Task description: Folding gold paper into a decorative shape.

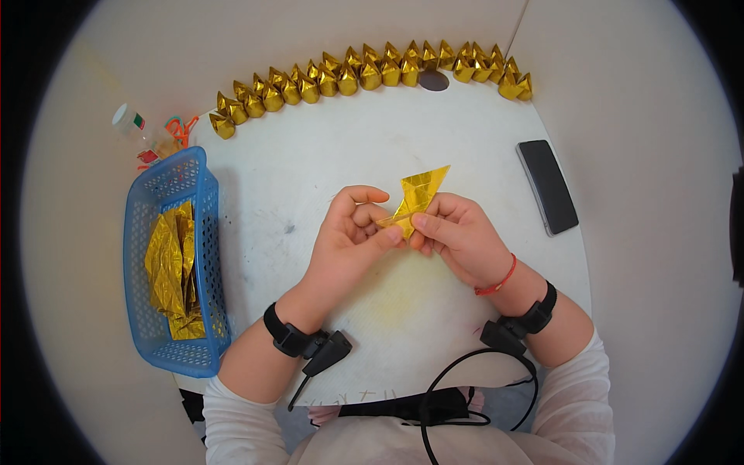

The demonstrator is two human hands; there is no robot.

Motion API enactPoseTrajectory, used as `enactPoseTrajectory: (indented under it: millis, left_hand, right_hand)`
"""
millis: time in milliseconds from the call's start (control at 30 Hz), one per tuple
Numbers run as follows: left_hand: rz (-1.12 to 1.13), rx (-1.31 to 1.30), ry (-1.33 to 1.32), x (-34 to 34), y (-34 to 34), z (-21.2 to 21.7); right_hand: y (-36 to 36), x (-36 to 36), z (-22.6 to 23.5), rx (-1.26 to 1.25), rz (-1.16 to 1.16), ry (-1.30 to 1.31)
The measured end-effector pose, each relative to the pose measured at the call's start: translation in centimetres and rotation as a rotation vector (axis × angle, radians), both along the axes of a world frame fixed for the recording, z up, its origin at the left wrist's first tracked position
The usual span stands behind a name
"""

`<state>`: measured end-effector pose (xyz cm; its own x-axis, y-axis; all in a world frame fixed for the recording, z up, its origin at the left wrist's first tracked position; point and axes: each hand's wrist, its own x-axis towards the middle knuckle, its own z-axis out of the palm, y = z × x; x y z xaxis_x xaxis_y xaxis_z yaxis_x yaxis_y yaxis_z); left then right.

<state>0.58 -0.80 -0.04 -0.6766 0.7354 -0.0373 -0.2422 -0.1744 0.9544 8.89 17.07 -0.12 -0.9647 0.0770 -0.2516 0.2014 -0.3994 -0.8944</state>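
Note:
Between my hands, above the middle of the white table, is a partly folded piece of gold foil paper. One pointed corner sticks up to the far right, and its lower end narrows between my fingertips. My left hand pinches the lower left edge with thumb and fingers, its index finger raised and bent. My right hand grips the right side, thumb on top and fingers behind. The fingers hide part of the folds at the bottom.
Folded gold paper ingots stand in rows along the far edge, by a dark round spot. At left, a blue plastic basket holds gold foil sheets; behind it are orange-handled scissors and a clear jar. A phone lies right.

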Motion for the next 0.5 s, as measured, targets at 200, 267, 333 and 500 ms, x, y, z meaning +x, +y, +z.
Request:
enactPoseTrajectory:
  millis: [200, 267, 333, 500]
  left_hand:
    - [0.025, -0.004, -0.019, 0.09, 0.10, -0.18]
    - [0.020, -0.009, -0.015, -0.01, 0.01, -0.11]
    - [-0.001, -0.072, -0.015, -0.09, 0.06, 0.25]
    - [0.019, -0.063, -0.019, 0.09, 0.25, 0.26]
  right_hand:
    - [-0.82, 0.14, 0.35, 0.031, -0.024, 0.015]
    - [-0.72, 0.10, 0.29, 0.055, -0.016, -0.001]
    - [-0.35, 0.02, 0.04, 0.067, 0.025, -0.046]
    - [-0.23, 0.13, 0.35, 0.065, 0.028, -0.048]
